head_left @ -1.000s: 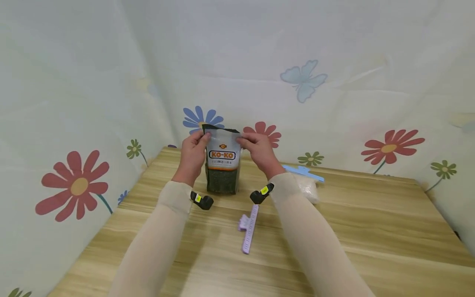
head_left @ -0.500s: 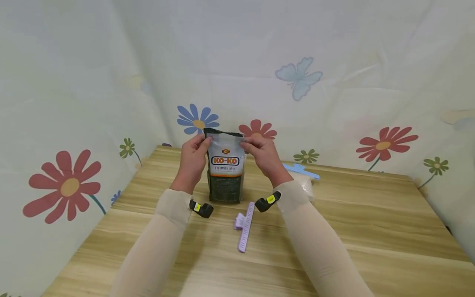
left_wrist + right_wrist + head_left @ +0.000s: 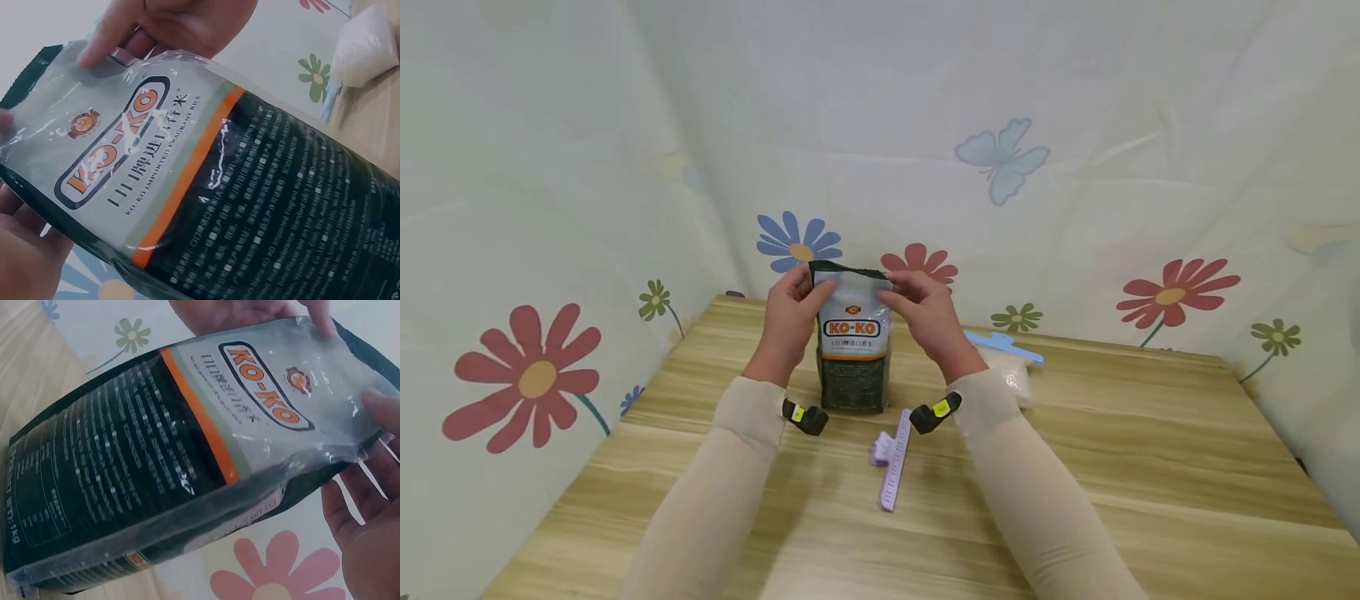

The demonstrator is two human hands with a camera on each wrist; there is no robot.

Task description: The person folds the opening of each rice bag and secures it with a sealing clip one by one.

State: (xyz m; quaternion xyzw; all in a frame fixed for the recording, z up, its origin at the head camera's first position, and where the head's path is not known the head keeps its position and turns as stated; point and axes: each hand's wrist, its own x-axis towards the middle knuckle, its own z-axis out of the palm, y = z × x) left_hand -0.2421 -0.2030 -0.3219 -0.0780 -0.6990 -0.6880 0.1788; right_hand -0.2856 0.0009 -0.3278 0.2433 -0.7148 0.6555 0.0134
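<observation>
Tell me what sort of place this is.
Likely a staged tabletop booth, not a real kitchen: a wooden table enclosed by flower-print cloth, holding only a KO-KO rice bag and a purple clip.

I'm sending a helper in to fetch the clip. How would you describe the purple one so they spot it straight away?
On the wooden table, look just in front of the upright KO-KO rice bag. The purple clip lies flat there, a long, narrow, ribbed bar. The blue clip, farther back on the right, sits on a white bag; the purple one lies alone.

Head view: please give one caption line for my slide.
Both hands pinch the top of an upright rice bag.
</observation>
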